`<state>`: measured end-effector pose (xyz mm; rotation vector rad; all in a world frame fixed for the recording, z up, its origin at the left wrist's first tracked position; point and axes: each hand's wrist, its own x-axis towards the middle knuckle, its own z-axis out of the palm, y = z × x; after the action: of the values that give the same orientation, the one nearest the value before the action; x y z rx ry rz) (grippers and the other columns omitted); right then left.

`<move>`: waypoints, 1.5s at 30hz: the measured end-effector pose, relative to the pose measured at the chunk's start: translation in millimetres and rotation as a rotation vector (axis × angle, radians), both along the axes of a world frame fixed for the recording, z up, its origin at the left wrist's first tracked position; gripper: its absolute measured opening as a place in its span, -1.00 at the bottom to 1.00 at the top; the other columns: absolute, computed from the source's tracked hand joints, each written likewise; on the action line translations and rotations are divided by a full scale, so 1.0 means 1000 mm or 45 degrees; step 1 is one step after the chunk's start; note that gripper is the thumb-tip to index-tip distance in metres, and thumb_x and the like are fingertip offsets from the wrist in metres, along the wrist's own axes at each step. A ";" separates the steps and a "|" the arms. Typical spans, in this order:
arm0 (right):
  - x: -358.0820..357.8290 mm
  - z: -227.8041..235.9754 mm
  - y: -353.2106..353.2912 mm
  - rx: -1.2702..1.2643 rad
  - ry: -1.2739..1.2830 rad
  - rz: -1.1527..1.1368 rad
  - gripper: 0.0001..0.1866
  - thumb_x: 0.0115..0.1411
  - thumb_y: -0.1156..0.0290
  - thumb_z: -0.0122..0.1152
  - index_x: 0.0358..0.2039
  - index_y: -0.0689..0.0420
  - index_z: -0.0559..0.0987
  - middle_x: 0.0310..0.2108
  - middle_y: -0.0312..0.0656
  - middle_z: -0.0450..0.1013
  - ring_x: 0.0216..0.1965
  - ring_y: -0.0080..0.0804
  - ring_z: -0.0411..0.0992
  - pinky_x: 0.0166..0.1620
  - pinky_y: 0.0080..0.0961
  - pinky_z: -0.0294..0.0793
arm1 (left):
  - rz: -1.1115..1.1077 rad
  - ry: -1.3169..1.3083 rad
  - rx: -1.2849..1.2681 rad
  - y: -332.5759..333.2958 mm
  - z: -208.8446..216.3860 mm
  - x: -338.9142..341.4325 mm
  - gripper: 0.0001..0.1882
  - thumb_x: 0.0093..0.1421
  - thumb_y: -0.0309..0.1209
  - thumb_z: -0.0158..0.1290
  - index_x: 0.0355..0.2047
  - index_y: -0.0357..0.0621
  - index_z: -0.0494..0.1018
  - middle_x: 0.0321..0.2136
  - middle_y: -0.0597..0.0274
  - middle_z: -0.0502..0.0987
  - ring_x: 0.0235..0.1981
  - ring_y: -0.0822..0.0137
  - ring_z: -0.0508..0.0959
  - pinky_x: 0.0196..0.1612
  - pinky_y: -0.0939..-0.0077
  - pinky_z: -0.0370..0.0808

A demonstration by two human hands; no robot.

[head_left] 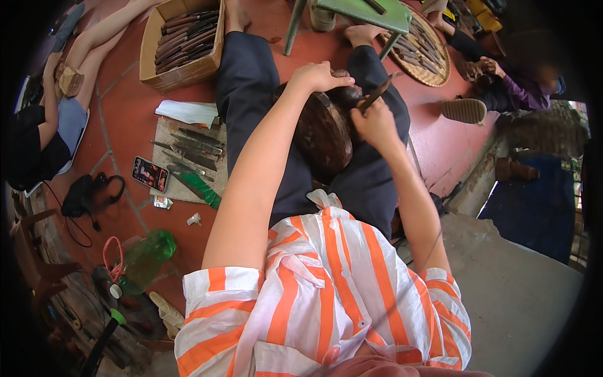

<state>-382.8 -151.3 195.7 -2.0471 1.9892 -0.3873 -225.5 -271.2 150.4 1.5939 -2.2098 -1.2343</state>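
A dark brown, glossy rounded wooden piece (321,135) rests between my thighs. My left hand (317,78) grips its far end, with the thumb stretched to the right and the other fingers partly hidden. My right hand (375,122) is closed around a slim dark carving tool (379,92), which slants up and to the right to a narrow tip. That hand is close to the wooden piece's right side; whether the tool touches it I cannot tell.
A cardboard box (148,68) of brown-handled tools stands far left. Blades (200,149) lie on a mat, near a phone (150,174) and a green bottle (147,261). A green stool (370,16) and a woven tray (433,78) are ahead. People sit at both sides.
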 end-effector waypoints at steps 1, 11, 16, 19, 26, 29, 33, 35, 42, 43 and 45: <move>0.011 -0.005 0.006 -0.094 0.108 0.013 -0.73 0.02 0.33 0.14 -0.47 0.32 0.59 -0.21 0.28 0.38 -0.29 0.17 0.47 -0.17 -0.16 0.51 | -0.004 0.000 -0.002 0.000 0.000 -0.001 0.07 -0.19 0.47 0.03 0.01 -0.30 0.39 -0.06 -0.05 0.52 0.02 0.10 0.50 0.04 0.26 0.40; 0.000 0.002 0.002 -0.048 -0.049 0.053 -0.71 0.06 0.25 0.15 -0.42 0.25 0.61 -0.18 0.26 0.38 -0.27 0.19 0.47 -0.15 -0.13 0.50 | -0.021 -0.020 -0.029 0.000 -0.001 0.000 0.03 -0.16 0.47 0.03 0.00 -0.26 0.41 -0.05 -0.06 0.51 0.01 0.11 0.50 0.04 0.31 0.39; 0.013 0.001 0.004 0.033 0.217 0.015 -0.71 0.06 0.26 0.15 -0.38 0.26 0.61 -0.13 0.27 0.35 -0.27 0.21 0.47 -0.16 -0.13 0.51 | -0.015 0.030 0.006 0.002 0.000 0.000 0.05 -0.18 0.48 0.03 -0.01 -0.29 0.41 -0.06 -0.07 0.51 0.01 0.11 0.50 0.04 0.28 0.39; -0.014 0.003 0.000 -0.049 -0.151 0.080 -0.72 0.03 0.31 0.12 -0.40 0.29 0.58 -0.29 0.20 0.45 -0.27 0.12 0.48 -0.17 -0.14 0.48 | -0.017 0.030 -0.021 0.000 0.001 0.001 0.08 -0.21 0.48 0.04 -0.01 -0.32 0.40 -0.07 -0.04 0.53 0.01 0.10 0.51 0.04 0.24 0.41; 0.013 -0.004 0.012 -0.094 0.177 0.060 -0.75 0.07 0.30 0.12 -0.40 0.23 0.60 -0.08 0.22 0.38 -0.23 0.18 0.46 -0.12 -0.15 0.49 | -0.014 0.025 -0.003 -0.001 -0.004 -0.001 0.05 -0.17 0.48 0.02 -0.02 -0.30 0.42 -0.07 -0.07 0.52 0.01 0.09 0.50 0.04 0.28 0.39; -0.014 0.000 0.004 -0.020 -0.156 0.107 -0.77 0.06 0.32 0.12 -0.45 0.25 0.57 -0.31 0.18 0.45 -0.14 0.11 0.45 -0.07 -0.14 0.45 | -0.013 0.022 -0.028 0.000 -0.004 0.000 0.05 -0.19 0.47 0.03 -0.03 -0.30 0.42 -0.08 -0.04 0.53 -0.01 0.11 0.51 0.03 0.27 0.41; -0.013 -0.001 0.008 -0.103 -0.137 0.150 -0.79 0.04 0.32 0.17 -0.43 0.21 0.58 -0.22 0.23 0.45 -0.12 0.14 0.43 -0.05 -0.14 0.44 | -0.031 0.037 -0.010 0.000 -0.004 0.000 0.05 -0.16 0.49 0.01 -0.02 -0.30 0.42 -0.06 -0.09 0.51 0.01 0.10 0.50 0.05 0.29 0.38; 0.003 -0.017 0.014 -0.320 0.195 0.165 -0.77 0.04 0.30 0.20 -0.36 0.19 0.61 -0.01 0.30 0.34 -0.21 0.17 0.46 -0.08 -0.15 0.46 | -0.029 0.032 -0.005 -0.001 -0.003 0.000 0.06 -0.16 0.49 0.00 -0.01 -0.29 0.41 -0.06 -0.09 0.51 0.01 0.10 0.50 0.05 0.28 0.38; -0.021 0.004 0.012 -0.078 -0.280 0.214 -0.77 0.06 0.35 0.16 -0.35 0.25 0.58 -0.31 0.20 0.49 -0.11 0.11 0.45 -0.04 -0.19 0.43 | -0.022 0.012 -0.014 0.002 -0.002 0.002 0.06 -0.18 0.49 0.01 0.00 -0.27 0.41 -0.05 -0.09 0.50 0.02 0.10 0.49 0.06 0.28 0.38; -0.015 0.002 0.016 -0.118 -0.157 0.219 -0.77 0.07 0.34 0.16 -0.34 0.23 0.58 -0.26 0.21 0.48 -0.09 0.12 0.43 -0.03 -0.18 0.43 | -0.023 0.018 -0.007 0.001 -0.001 0.002 0.06 -0.18 0.49 0.01 0.00 -0.27 0.41 -0.04 -0.09 0.50 0.02 0.10 0.49 0.06 0.28 0.38; 0.001 -0.013 0.021 -0.262 0.142 0.156 -0.80 0.07 0.32 0.17 -0.34 0.15 0.59 -0.09 0.23 0.41 -0.07 0.16 0.42 0.01 -0.15 0.41 | -0.030 0.027 0.009 0.000 -0.002 0.001 0.06 -0.18 0.49 0.02 0.01 -0.27 0.41 -0.04 -0.09 0.50 0.03 0.10 0.49 0.07 0.28 0.38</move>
<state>-382.3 -130.2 183.0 -2.3509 1.9440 -0.4800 -224.2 -271.7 148.8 1.5537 -2.2203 -1.2610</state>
